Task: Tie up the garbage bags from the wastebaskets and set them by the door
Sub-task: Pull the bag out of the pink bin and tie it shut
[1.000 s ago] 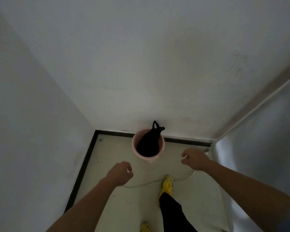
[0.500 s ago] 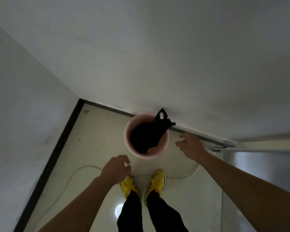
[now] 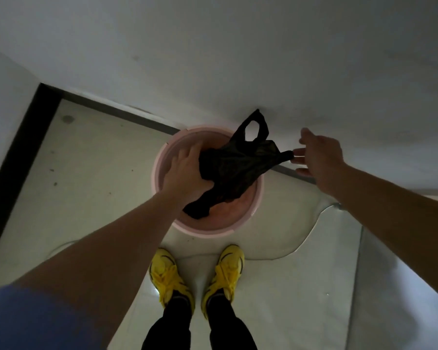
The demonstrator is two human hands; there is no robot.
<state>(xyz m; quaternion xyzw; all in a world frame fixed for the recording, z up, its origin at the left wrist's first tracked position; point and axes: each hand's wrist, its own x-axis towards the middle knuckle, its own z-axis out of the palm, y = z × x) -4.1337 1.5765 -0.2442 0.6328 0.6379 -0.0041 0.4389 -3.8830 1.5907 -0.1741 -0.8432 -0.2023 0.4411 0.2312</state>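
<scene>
A pink round wastebasket [image 3: 162,157] stands on the floor against the wall, just in front of my feet. A black plastic garbage bag [image 3: 238,165] sits in it, one handle loop sticking up at the back. My left hand [image 3: 187,173] reaches into the basket and grips the bag's left side. My right hand [image 3: 316,155] is at the bag's right tip, with fingertips pinching the end of its other handle.
White walls meet in a corner with a dark baseboard [image 3: 23,137] on the left. My yellow shoes [image 3: 170,276] stand close to the basket. A thin cable [image 3: 306,238] curves over the pale floor at the right, beside a grey panel [image 3: 390,286].
I stepped up and bent over the basket. My left hand went from hovering into the basket and took hold of the bag; my right hand moved to the bag's right handle.
</scene>
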